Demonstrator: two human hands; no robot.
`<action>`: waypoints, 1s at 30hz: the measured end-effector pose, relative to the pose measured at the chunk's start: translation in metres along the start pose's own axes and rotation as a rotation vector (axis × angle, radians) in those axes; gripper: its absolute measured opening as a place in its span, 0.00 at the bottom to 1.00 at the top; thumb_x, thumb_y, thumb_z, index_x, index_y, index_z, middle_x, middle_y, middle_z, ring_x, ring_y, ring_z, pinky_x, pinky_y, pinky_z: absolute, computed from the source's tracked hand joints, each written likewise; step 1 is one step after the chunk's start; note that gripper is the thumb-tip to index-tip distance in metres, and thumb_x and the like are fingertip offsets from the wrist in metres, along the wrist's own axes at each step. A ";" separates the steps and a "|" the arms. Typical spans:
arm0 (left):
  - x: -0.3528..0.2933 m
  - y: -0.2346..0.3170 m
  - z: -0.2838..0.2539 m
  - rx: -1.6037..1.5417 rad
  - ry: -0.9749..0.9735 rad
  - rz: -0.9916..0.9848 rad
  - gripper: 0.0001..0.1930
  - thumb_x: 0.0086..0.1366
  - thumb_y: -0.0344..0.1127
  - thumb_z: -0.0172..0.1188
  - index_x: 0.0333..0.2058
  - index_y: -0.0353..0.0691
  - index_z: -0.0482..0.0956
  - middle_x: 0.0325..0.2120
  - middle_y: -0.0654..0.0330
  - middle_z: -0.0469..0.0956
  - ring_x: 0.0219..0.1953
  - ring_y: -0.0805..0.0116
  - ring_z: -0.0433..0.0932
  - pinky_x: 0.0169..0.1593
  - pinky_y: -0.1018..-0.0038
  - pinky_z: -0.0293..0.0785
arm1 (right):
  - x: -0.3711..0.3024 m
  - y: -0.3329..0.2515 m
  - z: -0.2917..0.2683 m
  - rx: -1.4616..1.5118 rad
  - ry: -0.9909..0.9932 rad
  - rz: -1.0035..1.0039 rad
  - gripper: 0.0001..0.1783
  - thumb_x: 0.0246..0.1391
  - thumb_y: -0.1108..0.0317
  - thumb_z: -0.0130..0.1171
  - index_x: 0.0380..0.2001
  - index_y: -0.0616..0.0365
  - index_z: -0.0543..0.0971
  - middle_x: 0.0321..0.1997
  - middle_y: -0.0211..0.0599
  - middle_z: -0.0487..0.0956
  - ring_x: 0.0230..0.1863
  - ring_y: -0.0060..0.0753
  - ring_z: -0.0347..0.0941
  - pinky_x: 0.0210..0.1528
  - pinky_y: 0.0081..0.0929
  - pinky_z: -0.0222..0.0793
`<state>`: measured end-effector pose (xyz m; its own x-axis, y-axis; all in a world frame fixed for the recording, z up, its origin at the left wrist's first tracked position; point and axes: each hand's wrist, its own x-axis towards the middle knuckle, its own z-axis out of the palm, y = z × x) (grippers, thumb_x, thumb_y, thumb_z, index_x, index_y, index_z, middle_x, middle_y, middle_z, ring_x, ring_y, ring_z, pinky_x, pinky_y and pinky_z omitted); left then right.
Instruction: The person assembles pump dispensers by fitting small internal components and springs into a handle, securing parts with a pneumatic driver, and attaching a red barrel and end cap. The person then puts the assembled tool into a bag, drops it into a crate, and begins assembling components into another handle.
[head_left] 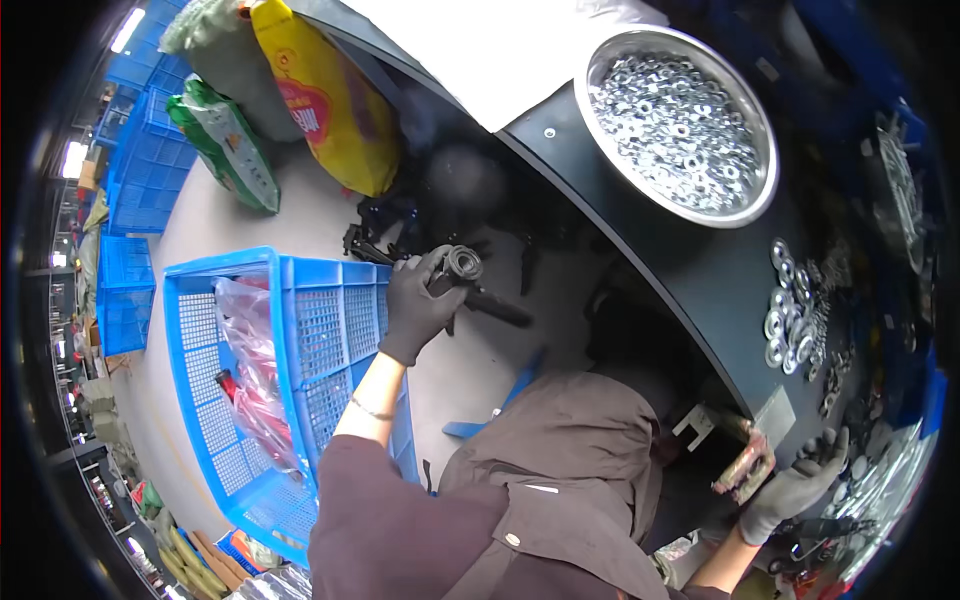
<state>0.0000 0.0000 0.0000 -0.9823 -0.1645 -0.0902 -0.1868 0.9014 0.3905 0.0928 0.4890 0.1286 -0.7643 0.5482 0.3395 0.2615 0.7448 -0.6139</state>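
Observation:
My left hand [413, 315], in a dark grey glove, is closed around a dark metal part with a round, ringed end [463, 263]. A black, bar-like length [498, 306] extends to the right just below that end; I cannot tell if it is the same piece. The hand is above the floor, beside the blue crate [282, 290]. My right hand [795, 495], in a grey glove, is at the table's near right, its fingers stretched out with nothing visible in them. Close to it are a worn metal bracket [745, 470] and a flat grey plate [774, 417].
A steel bowl [768, 180] full of nuts stands on the dark table [640, 235]. Loose washers [790, 310] lie nearer me. Inside the crate is a plastic-wrapped bundle [250, 350]. Yellow [335, 110] and green-white sacks [228, 145] stand beyond, with stacked blue crates [150, 165] far left.

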 end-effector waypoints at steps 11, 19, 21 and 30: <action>-0.048 0.137 -0.133 -0.864 -0.076 0.183 0.32 0.52 0.34 0.71 0.56 0.32 0.71 0.39 0.62 0.77 0.40 0.75 0.75 0.46 0.76 0.74 | -0.068 -0.168 0.063 0.504 -1.399 -0.088 0.30 0.50 0.56 0.64 0.50 0.67 0.71 0.36 0.56 0.79 0.39 0.52 0.79 0.41 0.40 0.72; -0.074 0.206 -0.064 -1.467 -0.178 -0.114 0.21 0.63 0.33 0.60 0.53 0.35 0.65 0.39 0.58 0.74 0.39 0.73 0.76 0.44 0.76 0.75 | -0.084 -0.178 0.096 0.217 -0.728 -0.390 0.26 0.50 0.63 0.62 0.49 0.65 0.69 0.38 0.54 0.78 0.35 0.58 0.77 0.40 0.44 0.73; -0.074 0.207 -0.072 -1.795 -0.349 -0.348 0.20 0.65 0.33 0.59 0.52 0.36 0.65 0.37 0.58 0.74 0.37 0.72 0.76 0.43 0.76 0.76 | -0.082 -0.181 0.093 0.082 -0.779 -0.441 0.27 0.49 0.65 0.63 0.51 0.65 0.69 0.42 0.54 0.77 0.37 0.57 0.77 0.41 0.43 0.73; -0.061 0.176 -0.130 -1.215 -1.041 -0.050 0.20 0.72 0.50 0.46 0.48 0.38 0.71 0.18 0.68 0.64 0.15 0.81 0.64 0.17 0.82 0.57 | 0.001 -0.202 0.100 1.141 -0.691 -0.206 0.40 0.39 0.68 0.67 0.58 0.68 0.67 0.56 0.43 0.74 0.57 0.31 0.69 0.61 0.29 0.64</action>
<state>0.0246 0.1165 0.1934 -0.6311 0.6076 -0.4823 -0.6185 -0.0188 0.7856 -0.0195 0.3009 0.1815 -0.9565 -0.0884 0.2781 -0.2663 -0.1253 -0.9557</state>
